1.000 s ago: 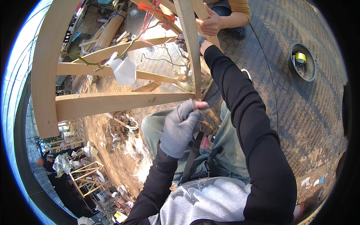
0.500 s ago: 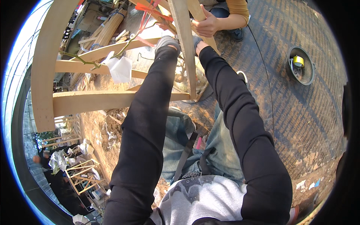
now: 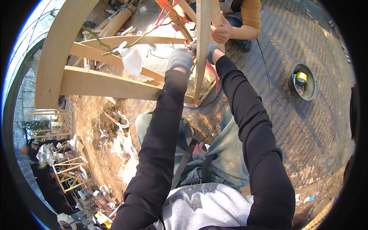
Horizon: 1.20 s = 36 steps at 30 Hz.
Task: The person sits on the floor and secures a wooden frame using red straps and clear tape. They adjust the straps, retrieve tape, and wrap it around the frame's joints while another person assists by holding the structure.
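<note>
My left hand (image 3: 180, 59), in a grey glove, is closed at a thin brown plant stem (image 3: 184, 30) inside a wooden frame (image 3: 115, 84). My right hand (image 3: 212, 50), also gloved, reaches round behind an upright wooden post (image 3: 202, 50), its fingertips meeting the left hand's. The post hides part of its fingers; what both hands pinch is too small to make out. A red ribbon (image 3: 214, 74) hangs just below my right hand. More red ribbon (image 3: 165, 5) is tied higher on the stem. A white paper piece (image 3: 131, 60) hangs on a green side branch (image 3: 149, 32).
Across from me a person's hand (image 3: 222, 32) grips another slat of the frame. At right a dark basin (image 3: 303, 82) holds a roll of yellow tape (image 3: 301, 77). Bundled wood strips (image 3: 117, 23) lie at the far left, with a smaller wooden frame (image 3: 71, 174) at lower left.
The wooden frame has shifted and turned slightly in view. My left hand has moved lower and right, further into view. A red ribbon now hangs right of the post.
</note>
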Each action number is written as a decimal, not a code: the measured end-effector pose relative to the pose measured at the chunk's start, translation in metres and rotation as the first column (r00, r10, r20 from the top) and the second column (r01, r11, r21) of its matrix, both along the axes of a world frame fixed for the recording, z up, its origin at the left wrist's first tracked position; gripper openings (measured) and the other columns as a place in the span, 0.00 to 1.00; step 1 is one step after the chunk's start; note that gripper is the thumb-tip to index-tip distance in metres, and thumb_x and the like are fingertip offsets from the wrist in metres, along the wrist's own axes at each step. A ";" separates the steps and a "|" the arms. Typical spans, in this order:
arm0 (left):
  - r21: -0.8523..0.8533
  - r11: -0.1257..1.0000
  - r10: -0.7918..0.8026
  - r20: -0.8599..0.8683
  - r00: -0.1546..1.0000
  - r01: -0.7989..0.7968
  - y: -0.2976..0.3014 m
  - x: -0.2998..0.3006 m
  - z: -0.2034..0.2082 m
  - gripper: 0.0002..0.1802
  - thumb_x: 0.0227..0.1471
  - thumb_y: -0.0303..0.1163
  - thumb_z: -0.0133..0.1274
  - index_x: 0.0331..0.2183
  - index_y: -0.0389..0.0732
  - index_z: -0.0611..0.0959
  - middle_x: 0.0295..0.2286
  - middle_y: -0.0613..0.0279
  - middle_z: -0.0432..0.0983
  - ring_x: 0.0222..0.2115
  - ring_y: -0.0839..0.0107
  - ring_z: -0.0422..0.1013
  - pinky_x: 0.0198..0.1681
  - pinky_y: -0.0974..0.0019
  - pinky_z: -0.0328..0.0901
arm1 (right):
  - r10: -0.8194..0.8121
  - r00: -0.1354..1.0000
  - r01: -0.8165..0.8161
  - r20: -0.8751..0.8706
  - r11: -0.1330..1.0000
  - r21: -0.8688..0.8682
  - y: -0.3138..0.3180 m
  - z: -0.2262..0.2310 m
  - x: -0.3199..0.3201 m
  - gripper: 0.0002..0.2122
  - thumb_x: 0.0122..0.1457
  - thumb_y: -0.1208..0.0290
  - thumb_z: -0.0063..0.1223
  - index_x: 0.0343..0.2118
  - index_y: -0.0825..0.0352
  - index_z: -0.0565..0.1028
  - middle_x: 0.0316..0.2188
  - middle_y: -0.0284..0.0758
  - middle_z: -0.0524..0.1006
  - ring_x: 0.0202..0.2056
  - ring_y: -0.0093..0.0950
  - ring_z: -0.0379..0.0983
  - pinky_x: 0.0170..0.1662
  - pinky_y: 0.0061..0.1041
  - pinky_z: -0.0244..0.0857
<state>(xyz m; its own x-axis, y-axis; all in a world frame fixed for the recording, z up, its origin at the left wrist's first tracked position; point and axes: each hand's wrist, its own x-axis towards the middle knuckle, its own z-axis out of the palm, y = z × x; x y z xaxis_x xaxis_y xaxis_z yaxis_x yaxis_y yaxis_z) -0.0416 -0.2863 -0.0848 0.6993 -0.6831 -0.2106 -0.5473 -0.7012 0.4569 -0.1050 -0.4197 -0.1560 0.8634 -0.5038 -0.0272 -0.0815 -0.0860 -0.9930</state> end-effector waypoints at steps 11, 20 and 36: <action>0.329 0.842 -0.505 0.200 0.839 0.428 -0.036 0.022 -0.020 0.10 0.42 0.31 0.52 0.30 0.43 0.83 0.28 0.58 0.79 0.32 0.61 0.76 0.34 0.63 0.70 | 0.016 0.988 0.062 0.151 0.867 -0.495 0.001 -0.012 -0.006 0.12 0.58 0.62 0.46 0.39 0.59 0.78 0.32 0.44 0.77 0.35 0.40 0.74 0.37 0.32 0.66; -0.302 0.874 0.355 -0.139 0.924 -0.381 -0.042 0.001 0.014 0.17 0.48 0.29 0.46 0.42 0.36 0.78 0.36 0.44 0.76 0.38 0.53 0.74 0.42 0.60 0.67 | -0.165 0.967 0.059 0.193 0.886 0.460 0.006 -0.035 0.004 0.11 0.61 0.67 0.44 0.39 0.68 0.74 0.32 0.33 0.75 0.32 0.22 0.72 0.32 0.23 0.65; -0.180 0.920 0.340 -0.082 0.937 -0.349 -0.062 0.021 0.003 0.18 0.49 0.33 0.51 0.42 0.35 0.77 0.39 0.43 0.75 0.41 0.52 0.73 0.44 0.59 0.66 | -0.079 0.993 0.053 0.088 0.961 0.271 0.004 -0.086 0.035 0.08 0.59 0.71 0.49 0.42 0.62 0.70 0.36 0.31 0.74 0.36 0.24 0.71 0.39 0.22 0.68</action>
